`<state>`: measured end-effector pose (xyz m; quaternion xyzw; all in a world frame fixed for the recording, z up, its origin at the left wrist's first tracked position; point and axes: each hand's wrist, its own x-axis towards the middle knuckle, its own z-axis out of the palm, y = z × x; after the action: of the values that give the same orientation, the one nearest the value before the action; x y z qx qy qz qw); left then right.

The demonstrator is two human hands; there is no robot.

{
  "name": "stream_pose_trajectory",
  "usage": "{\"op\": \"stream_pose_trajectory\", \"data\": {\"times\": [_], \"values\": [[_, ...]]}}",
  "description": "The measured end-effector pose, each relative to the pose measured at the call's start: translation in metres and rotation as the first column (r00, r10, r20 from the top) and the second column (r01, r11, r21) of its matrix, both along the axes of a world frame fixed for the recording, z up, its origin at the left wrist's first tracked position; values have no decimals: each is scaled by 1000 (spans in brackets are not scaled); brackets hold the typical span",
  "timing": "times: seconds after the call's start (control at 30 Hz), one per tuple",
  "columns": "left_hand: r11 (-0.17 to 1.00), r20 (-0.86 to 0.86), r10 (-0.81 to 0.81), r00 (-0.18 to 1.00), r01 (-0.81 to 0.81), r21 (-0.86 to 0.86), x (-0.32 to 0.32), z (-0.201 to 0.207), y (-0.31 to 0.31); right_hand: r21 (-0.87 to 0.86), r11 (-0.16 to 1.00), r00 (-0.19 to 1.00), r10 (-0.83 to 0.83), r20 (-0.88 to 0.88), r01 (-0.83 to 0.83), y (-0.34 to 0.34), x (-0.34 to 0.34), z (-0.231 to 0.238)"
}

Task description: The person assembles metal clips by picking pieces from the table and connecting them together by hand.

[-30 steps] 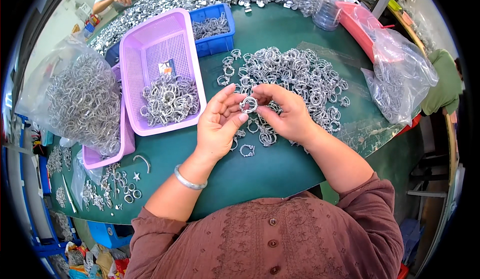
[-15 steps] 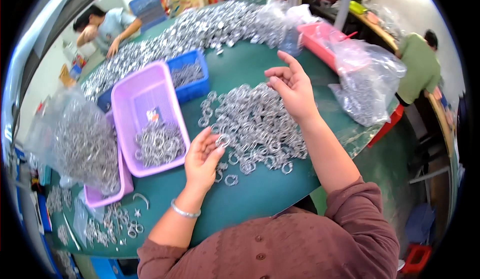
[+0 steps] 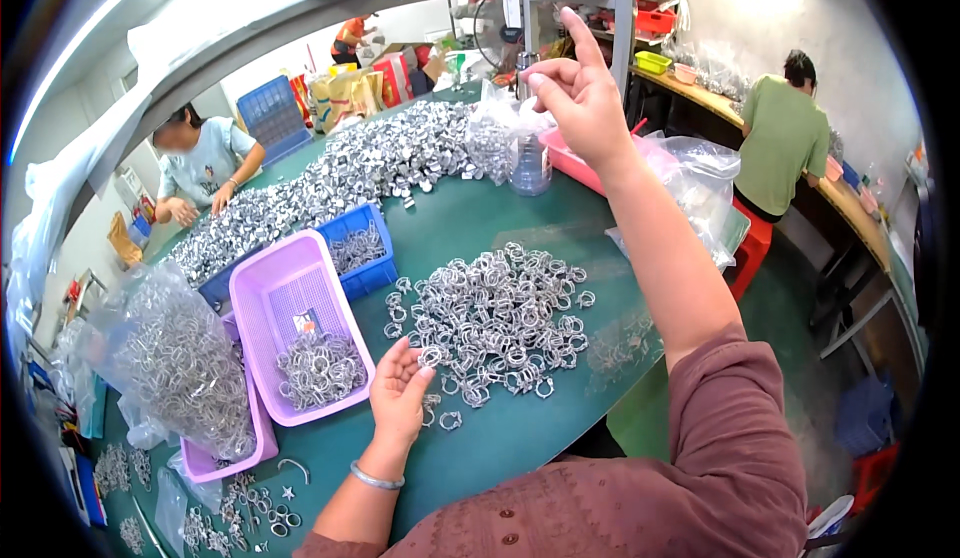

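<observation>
My left hand (image 3: 400, 398), a metal bangle at its wrist, is closed around a small silver ring-shaped metal piece (image 3: 430, 356) pinched at thumb and fingertips. It is at the near left edge of a pile of similar silver ring pieces (image 3: 500, 323) on the green table (image 3: 450, 223). My right hand (image 3: 585, 98) is raised high beyond the pile, index finger stretched out and the other fingers loosely bent. Nothing shows in it. Just left of my left hand stands a purple basket (image 3: 285, 303) with more ring pieces (image 3: 320, 370) in its near end.
A blue bin (image 3: 365, 273) of metal parts touches the purple basket. At left, a plastic bag (image 3: 180, 358) of rings sits in another purple basket (image 3: 262, 443). Silver pieces (image 3: 400, 143) heap along the far side. A bottle (image 3: 530, 163) and pink tray (image 3: 575, 163) stand far right. Two people work nearby.
My right hand has lifted up and away from the pile, its index finger straighter. The left hand keeps its ring near the pile. The view has tilted upward, showing more room.
</observation>
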<state>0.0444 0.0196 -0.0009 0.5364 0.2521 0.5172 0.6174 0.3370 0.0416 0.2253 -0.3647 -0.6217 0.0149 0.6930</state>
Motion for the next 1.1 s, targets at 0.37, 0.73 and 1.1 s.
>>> {"op": "stream_pose_trajectory", "data": {"times": [0.37,0.73,1.1], "values": [[997,9,62,998,-62,41,-1,4,-3,-653,740,772,507,384,-161,-10,-92,-150],[988,26,86,996,-89,127,-1,2,3,-631,470,746,606,-276,-616,-24,-115,-195],[990,21,7,1000,-10,143,-5,-6,4,-630,484,777,525,-346,-607,-29,-122,-204]]}}
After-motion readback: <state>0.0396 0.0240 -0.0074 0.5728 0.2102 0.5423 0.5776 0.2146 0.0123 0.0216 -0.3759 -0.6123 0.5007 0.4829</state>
